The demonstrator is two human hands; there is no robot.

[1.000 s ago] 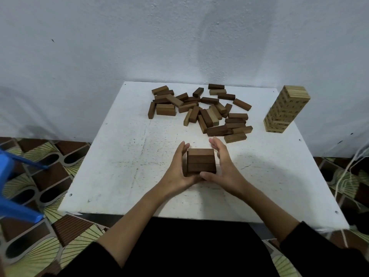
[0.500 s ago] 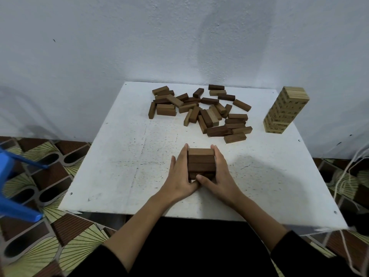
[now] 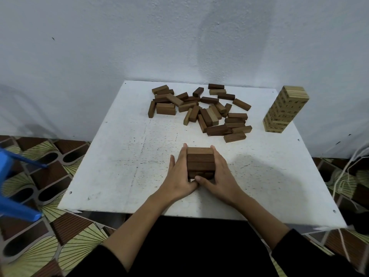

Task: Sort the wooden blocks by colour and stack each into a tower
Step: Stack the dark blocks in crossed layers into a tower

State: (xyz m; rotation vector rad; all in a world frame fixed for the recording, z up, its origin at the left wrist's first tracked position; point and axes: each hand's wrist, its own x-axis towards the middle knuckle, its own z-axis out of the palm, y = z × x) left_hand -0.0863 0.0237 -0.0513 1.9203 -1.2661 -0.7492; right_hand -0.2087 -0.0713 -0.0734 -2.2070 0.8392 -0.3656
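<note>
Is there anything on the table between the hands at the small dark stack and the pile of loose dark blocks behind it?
Nothing visible. The left hand and right hand press the sides of the dark stack. Between it and the loose dark blocks lies only bare white table. The light tower stands off to the right.

Low dark-brown stack (image 3: 200, 164) near front; loose brown blocks (image 3: 201, 110) behind; tall pale tower (image 3: 284, 112).

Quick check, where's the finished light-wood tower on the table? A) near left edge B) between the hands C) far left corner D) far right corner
D: the light tower stands at the white table's far right corner, apart from the loose dark blocks.
</note>
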